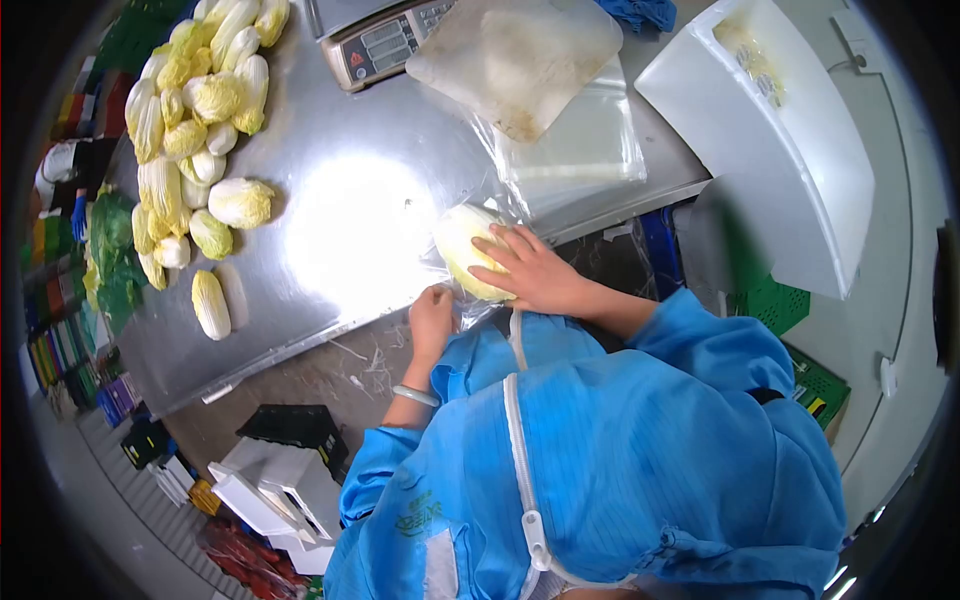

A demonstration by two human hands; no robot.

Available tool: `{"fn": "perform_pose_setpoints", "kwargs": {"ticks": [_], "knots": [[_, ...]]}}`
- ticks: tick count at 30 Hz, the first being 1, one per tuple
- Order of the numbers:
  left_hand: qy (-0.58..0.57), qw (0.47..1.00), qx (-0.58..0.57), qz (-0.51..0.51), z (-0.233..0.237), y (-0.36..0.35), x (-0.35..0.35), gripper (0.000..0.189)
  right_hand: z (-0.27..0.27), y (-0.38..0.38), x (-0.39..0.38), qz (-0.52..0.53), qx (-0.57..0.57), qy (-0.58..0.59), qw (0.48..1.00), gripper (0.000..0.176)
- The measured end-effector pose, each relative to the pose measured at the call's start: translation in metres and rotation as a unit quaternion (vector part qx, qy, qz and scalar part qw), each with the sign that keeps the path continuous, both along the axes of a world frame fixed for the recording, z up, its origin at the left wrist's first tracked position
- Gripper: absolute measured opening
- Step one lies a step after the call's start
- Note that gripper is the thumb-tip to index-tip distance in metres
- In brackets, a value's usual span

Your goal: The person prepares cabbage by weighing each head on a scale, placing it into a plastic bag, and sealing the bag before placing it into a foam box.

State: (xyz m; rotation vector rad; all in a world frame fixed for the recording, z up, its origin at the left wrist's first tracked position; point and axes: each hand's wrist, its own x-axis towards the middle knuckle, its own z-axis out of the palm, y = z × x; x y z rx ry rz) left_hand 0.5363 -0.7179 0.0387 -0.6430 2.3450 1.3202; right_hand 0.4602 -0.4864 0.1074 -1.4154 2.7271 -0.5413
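Observation:
A pale yellow napa cabbage (462, 246) lies at the table's front edge, close to my body, with clear plastic film around it. My right hand (540, 275) holds the cabbage from the right, its fingers spread over the upper side. Just left of the cabbage, my left hand (432, 318) is closed in a pinch at the edge of the clear plastic bag (478, 310). A bracelet circles my left wrist. The cabbage's underside and the tips of my left fingers are hidden.
Several napa cabbages (185, 120) are heaped on the metal table (300, 150) at the left; one cabbage (210, 305) lies apart. Flat clear bags (575, 150) and a stained sheet (515, 60) lie beside a scale (385, 40). A white foam box (770, 130) stands right.

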Motion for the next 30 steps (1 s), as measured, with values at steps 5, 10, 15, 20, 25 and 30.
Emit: {"fn": "perform_pose_setpoints", "kwargs": {"ticks": [5,10,15,20,25,30], "knots": [[0.302,0.853,-0.34,-0.255,0.071,0.0,-0.064,0.062,-0.012,-0.016,-0.024,-0.104,-0.089,-0.196,0.971,0.069],[-0.06,0.933,0.24,-0.262,0.082,-0.012,-0.133,0.08,0.024,0.009,-0.074,-0.282,-0.304,-0.586,0.696,0.062],[0.037,0.896,0.441,-0.032,0.129,0.056,-0.161,0.063,0.077,0.054,-0.073,-0.342,-0.494,-0.517,0.61,0.091],[0.092,0.848,0.485,-0.195,0.171,0.142,-0.182,0.076,0.125,0.139,-0.101,-0.382,-0.549,-0.417,0.615,0.087],[0.076,0.9,0.38,-0.2,0.165,0.171,-0.217,0.054,0.178,0.333,-0.123,-0.455,-0.628,-0.257,0.577,0.068],[0.108,0.971,0.152,0.148,0.043,0.115,-0.235,0.037,0.112,0.505,-0.137,-0.732,-0.37,-0.175,0.545,0.09]]}}
